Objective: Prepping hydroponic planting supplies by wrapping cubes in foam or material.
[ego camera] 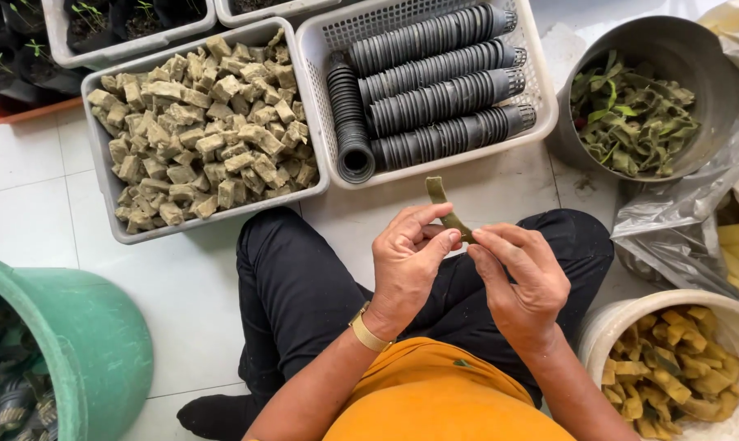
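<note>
Both my hands meet over my crossed legs in black trousers. My left hand (408,260) and my right hand (520,276) pinch the same thin strip of olive-green sponge (443,204) between thumb and fingers; its free end sticks up and away from me. A gold band sits on my left wrist. Just beyond the strip stands a white basket (542,91) of stacked black net pots (434,77) lying on their sides.
A grey crate (100,167) of brown-green sponge cubes sits at the left. A metal bowl (716,77) of green scraps is at the right, above clear plastic bags. A white bucket (610,327) of yellow-green sponge pieces is bottom right, a green tub (75,335) bottom left. Seedling trays line the top.
</note>
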